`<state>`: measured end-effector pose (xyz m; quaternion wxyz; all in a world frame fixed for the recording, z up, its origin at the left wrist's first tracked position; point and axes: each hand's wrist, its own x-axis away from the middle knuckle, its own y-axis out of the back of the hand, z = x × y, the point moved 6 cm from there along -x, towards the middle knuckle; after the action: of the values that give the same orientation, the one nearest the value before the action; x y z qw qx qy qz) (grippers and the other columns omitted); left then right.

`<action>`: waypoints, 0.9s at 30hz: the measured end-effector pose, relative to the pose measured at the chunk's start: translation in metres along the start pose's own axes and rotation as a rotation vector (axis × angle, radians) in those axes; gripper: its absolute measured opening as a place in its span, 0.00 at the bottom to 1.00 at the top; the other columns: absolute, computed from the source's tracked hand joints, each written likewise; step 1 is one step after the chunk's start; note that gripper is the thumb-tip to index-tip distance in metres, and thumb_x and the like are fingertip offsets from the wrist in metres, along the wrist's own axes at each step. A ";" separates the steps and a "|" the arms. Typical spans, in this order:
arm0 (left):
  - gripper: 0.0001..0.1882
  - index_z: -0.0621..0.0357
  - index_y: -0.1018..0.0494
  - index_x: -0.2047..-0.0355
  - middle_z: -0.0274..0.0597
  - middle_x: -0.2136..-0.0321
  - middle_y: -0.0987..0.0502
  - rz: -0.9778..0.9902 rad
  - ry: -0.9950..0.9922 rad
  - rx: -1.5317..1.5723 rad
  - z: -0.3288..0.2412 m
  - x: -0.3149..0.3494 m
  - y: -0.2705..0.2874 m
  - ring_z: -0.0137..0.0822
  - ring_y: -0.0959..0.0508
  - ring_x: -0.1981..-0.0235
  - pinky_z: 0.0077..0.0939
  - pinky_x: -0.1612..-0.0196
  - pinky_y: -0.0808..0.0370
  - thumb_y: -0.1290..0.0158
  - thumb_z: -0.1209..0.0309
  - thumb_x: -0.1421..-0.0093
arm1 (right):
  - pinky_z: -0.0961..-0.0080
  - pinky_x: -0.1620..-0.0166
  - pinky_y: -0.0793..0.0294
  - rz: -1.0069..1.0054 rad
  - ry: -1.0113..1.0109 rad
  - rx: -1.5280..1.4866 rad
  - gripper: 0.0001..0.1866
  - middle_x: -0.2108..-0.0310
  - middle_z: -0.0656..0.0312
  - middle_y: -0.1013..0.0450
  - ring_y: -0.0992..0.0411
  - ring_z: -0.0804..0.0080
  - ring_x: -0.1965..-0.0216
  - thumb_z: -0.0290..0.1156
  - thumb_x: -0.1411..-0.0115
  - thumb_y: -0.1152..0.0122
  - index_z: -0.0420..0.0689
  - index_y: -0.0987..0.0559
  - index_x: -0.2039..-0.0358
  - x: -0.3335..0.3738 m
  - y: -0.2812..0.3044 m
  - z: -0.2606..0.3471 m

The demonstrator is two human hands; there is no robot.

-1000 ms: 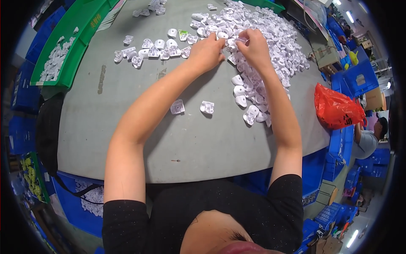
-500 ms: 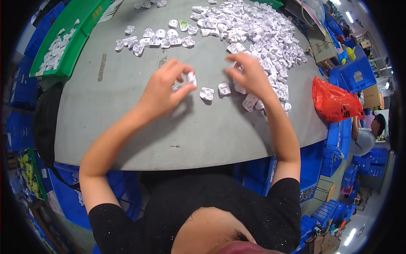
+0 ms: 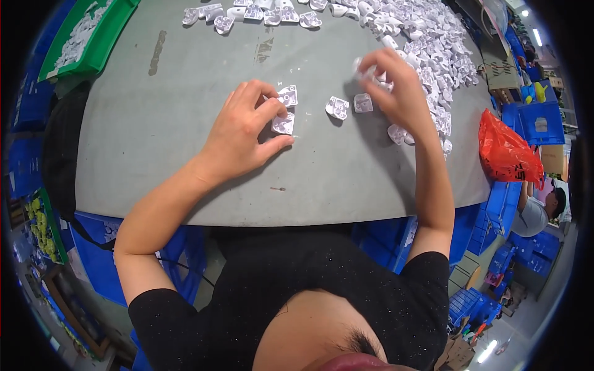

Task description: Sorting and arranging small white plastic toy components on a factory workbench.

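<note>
My left hand (image 3: 244,127) rests on the table with curled fingers on two small white molded plastic parts. The lower plastic part (image 3: 283,125) lies between index finger and thumb; the upper plastic part (image 3: 289,95) touches it, partly covered by my fingertips. Their ribbed hollow sides face up. Over the near-left edge of a large heap, my right hand (image 3: 399,86) is raised, with a motion-blurred white plastic part (image 3: 358,66) at its fingertips. Between my hands lie two loose parts, a rounded one (image 3: 337,108) and a squarer one (image 3: 363,103).
The heap of white parts (image 3: 433,43) covers the table's far right. A row of similar parts (image 3: 253,12) lies at the far edge. A green bin (image 3: 102,46) with white parts stands far left. A red plastic bag (image 3: 504,148) sits right, near blue crates (image 3: 538,120).
My left hand has lowered its white part onto the table against another. My right hand has lifted a part from beside the heap. The view has shifted, so the table appears higher.
</note>
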<state>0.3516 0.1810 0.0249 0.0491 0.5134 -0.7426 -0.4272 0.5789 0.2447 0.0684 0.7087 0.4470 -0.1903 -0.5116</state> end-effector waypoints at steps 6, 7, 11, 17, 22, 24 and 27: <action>0.17 0.57 0.27 0.66 0.40 0.59 0.31 -0.023 0.005 -0.034 0.000 -0.003 -0.003 0.40 0.28 0.61 0.36 0.54 0.30 0.32 0.69 0.55 | 0.68 0.59 0.27 0.155 0.239 -0.141 0.14 0.57 0.60 0.26 0.29 0.61 0.60 0.16 0.55 0.37 0.44 0.21 0.66 0.063 -0.029 0.050; 0.17 0.57 0.27 0.66 0.40 0.59 0.31 -0.022 -0.003 -0.040 -0.001 -0.005 -0.003 0.40 0.28 0.61 0.36 0.55 0.30 0.32 0.69 0.55 | 0.68 0.59 0.26 0.138 0.273 -0.042 0.14 0.57 0.60 0.26 0.29 0.61 0.60 0.15 0.57 0.37 0.45 0.21 0.67 0.068 -0.034 0.052; 0.18 0.57 0.27 0.66 0.41 0.59 0.31 -0.031 0.025 -0.056 -0.001 -0.005 -0.004 0.40 0.28 0.62 0.35 0.56 0.29 0.32 0.70 0.55 | 0.66 0.60 0.26 0.085 0.358 0.066 0.14 0.55 0.60 0.26 0.29 0.60 0.60 0.15 0.61 0.37 0.45 0.20 0.71 0.068 -0.039 0.049; 0.18 0.57 0.27 0.67 0.41 0.59 0.31 -0.010 0.056 -0.070 -0.003 -0.008 -0.003 0.41 0.28 0.61 0.35 0.58 0.28 0.31 0.70 0.56 | 0.73 0.65 0.28 0.031 0.291 -0.106 0.16 0.57 0.58 0.26 0.29 0.64 0.64 0.10 0.60 0.43 0.43 0.21 0.71 0.069 -0.022 0.039; 0.18 0.58 0.27 0.66 0.43 0.59 0.31 -0.002 0.026 -0.038 0.001 -0.009 -0.006 0.43 0.28 0.60 0.35 0.57 0.28 0.31 0.71 0.57 | 0.77 0.67 0.30 -0.089 0.092 -0.166 0.17 0.63 0.56 0.26 0.28 0.69 0.67 0.07 0.56 0.51 0.38 0.23 0.67 0.071 -0.005 0.020; 0.19 0.58 0.26 0.66 0.43 0.58 0.31 0.020 0.030 -0.045 -0.001 -0.009 -0.004 0.44 0.28 0.60 0.34 0.58 0.28 0.31 0.72 0.57 | 0.80 0.68 0.30 -0.117 0.014 -0.188 0.15 0.69 0.59 0.27 0.27 0.75 0.70 0.08 0.52 0.52 0.37 0.24 0.66 0.071 -0.003 0.012; 0.19 0.59 0.26 0.66 0.44 0.58 0.31 0.041 0.065 -0.028 0.000 -0.007 -0.003 0.44 0.28 0.59 0.34 0.58 0.28 0.30 0.73 0.59 | 0.82 0.69 0.29 -0.126 -0.095 -0.292 0.11 0.71 0.62 0.27 0.27 0.77 0.73 0.10 0.48 0.51 0.36 0.24 0.67 0.071 -0.012 0.006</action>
<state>0.3569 0.1861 0.0249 0.0892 0.5111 -0.7449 -0.4194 0.5966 0.1776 0.0485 0.7229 0.3256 -0.1185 -0.5978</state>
